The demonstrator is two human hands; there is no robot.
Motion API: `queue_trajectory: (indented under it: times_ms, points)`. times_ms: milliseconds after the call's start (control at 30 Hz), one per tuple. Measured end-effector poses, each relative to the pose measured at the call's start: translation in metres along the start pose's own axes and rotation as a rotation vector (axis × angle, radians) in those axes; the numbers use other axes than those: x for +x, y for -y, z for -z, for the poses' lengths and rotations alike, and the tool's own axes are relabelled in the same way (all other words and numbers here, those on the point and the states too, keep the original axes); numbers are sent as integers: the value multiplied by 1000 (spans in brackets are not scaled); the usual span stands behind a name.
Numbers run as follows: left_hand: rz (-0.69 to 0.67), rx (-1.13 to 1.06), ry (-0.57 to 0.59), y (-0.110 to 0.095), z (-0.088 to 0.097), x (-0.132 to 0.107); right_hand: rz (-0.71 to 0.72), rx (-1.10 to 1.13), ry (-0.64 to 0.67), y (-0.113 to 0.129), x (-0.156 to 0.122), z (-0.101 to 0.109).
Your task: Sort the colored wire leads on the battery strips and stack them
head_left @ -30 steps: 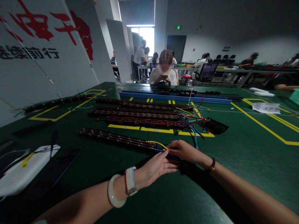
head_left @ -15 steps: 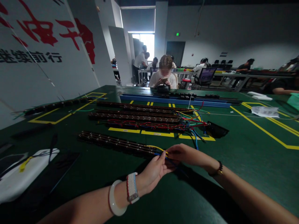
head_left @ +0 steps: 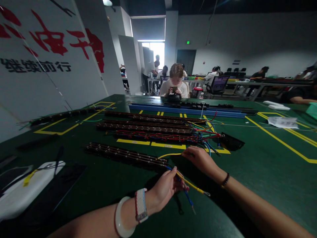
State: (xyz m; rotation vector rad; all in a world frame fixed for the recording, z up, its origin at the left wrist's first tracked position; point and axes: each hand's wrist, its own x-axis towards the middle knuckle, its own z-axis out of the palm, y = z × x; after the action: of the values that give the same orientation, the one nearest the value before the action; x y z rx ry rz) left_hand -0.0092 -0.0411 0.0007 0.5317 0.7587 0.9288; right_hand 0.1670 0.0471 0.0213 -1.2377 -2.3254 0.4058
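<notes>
Grasping a slim, yellow, ring-ended wire and a thin, blue wire in the left hand while pinching a raised, yellow wire length in the right hand, just beside the long, black, copper-lined bar bundle on the dark green tabletop. Perhaps risking a tangle, or strain at the bundle's end, by pulling both yellow lengths different ways. Also showing, far right, a crumpled, whitish plastic packet with any contents too indistinct to tell.

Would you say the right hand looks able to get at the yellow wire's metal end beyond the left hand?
Probably yes: the metal end sticks out past the left hand with nothing over it, though the right hand is pinching a length of yellow wire.
</notes>
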Motion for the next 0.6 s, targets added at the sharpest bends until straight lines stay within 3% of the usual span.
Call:
queue_trajectory:
  times_ms: [200,367,500,600]
  points:
    - [53,103,35,-4,-2,-1,138,-237,29,-23,1,-17]
    - [61,87,40,-5,-2,0,52,-86,25,-3,-8,9]
    - [74,59,34,-6,-1,0,-104,32,327,33,-28,43]
    - [104,49,43,-6,-1,1,-90,30,498,56,-45,56]
